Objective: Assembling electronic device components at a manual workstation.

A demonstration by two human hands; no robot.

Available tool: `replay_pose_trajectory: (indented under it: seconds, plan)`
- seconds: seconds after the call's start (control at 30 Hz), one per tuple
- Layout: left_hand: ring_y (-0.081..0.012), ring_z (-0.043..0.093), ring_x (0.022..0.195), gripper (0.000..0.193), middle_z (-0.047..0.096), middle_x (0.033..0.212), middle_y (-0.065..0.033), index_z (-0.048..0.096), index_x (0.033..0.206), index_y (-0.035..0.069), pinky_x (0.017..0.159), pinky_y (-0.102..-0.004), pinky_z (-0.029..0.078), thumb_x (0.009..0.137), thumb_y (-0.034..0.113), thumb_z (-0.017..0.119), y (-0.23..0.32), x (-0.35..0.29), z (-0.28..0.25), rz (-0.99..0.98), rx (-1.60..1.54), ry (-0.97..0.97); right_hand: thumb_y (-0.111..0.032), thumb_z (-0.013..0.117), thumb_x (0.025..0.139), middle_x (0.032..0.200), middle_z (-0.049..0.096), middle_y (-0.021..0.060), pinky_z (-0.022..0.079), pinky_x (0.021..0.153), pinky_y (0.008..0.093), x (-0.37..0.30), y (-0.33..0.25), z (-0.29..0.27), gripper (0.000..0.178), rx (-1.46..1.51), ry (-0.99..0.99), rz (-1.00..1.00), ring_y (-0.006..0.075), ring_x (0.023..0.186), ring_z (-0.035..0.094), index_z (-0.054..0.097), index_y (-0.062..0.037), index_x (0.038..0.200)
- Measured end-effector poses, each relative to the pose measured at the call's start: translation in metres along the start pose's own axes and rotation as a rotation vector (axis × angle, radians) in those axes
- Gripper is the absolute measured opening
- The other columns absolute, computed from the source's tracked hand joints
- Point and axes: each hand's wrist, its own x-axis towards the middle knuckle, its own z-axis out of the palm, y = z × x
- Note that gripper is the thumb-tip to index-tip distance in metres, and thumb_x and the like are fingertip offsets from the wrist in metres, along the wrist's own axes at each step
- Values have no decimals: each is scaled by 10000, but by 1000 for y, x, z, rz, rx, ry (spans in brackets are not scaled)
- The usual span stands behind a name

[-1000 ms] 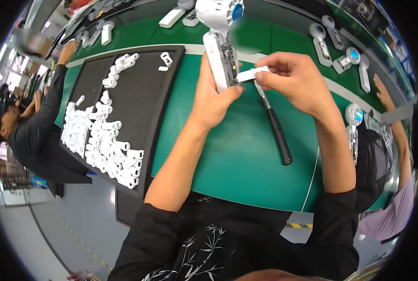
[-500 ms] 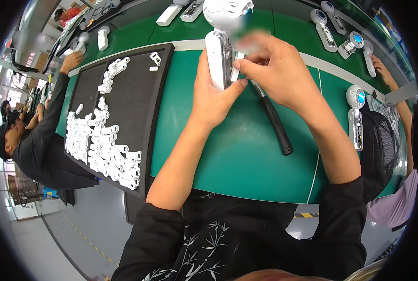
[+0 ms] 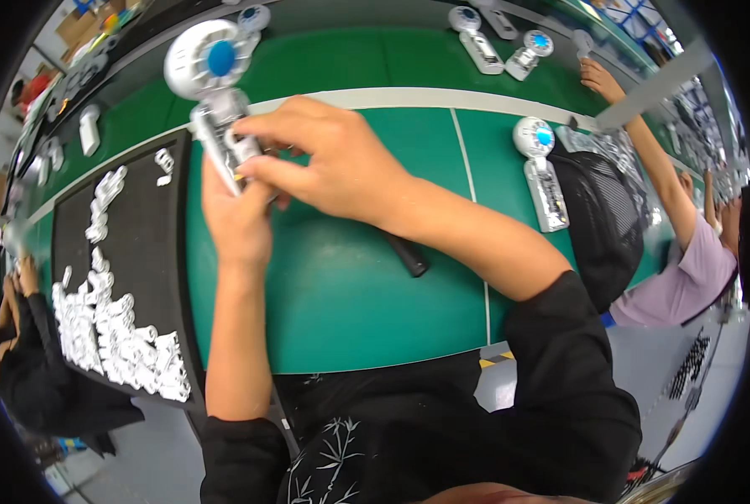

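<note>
My left hand (image 3: 236,227) is wrapped round the handle of a white handheld fan (image 3: 200,63) with a blue centre. The fan is raised at the left of the bench, round head away from me, and its handle is open, showing the inside. Against that opening my right hand (image 3: 337,160) pinches what looks like a small white part (image 3: 246,149); blur and the fingers hide its shape. Below my right forearm lies a tool with a black handle (image 3: 407,255), its other end covered by the hand.
A black tray (image 3: 152,277) of small white parts is at left. Another open fan (image 3: 545,189) lies at right beside a black mesh bag (image 3: 606,218). Several fans rest on the green strip (image 3: 350,63) beyond; a co-worker's hand (image 3: 602,80) reaches there.
My view has swung to the right, so the tray and bench sit further left. The fan has tilted, its blue centre now facing me, and my right hand now lies across its handle.
</note>
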Motion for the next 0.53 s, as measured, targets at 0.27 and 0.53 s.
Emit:
replay_pose_trajectory:
  seconds: [0.27,0.53]
  plan:
    - [-172,583,688,372,570,910,-78,441,1145,66,514,-270,443,825,21,626,14,7,-19,-149,-308,100,-513,630,842,674,647,171,493,609,444,9,29,-35,512,-748,-901,659,348,644,634,672,-6,779]
    - [-188,590,689,363,572,922,-92,440,1137,84,513,-309,463,832,58,635,17,10,-27,-160,-366,73,-472,574,908,1058,687,169,546,744,480,20,32,-32,438,-77,-448,878,323,824,695,625,-74,1083]
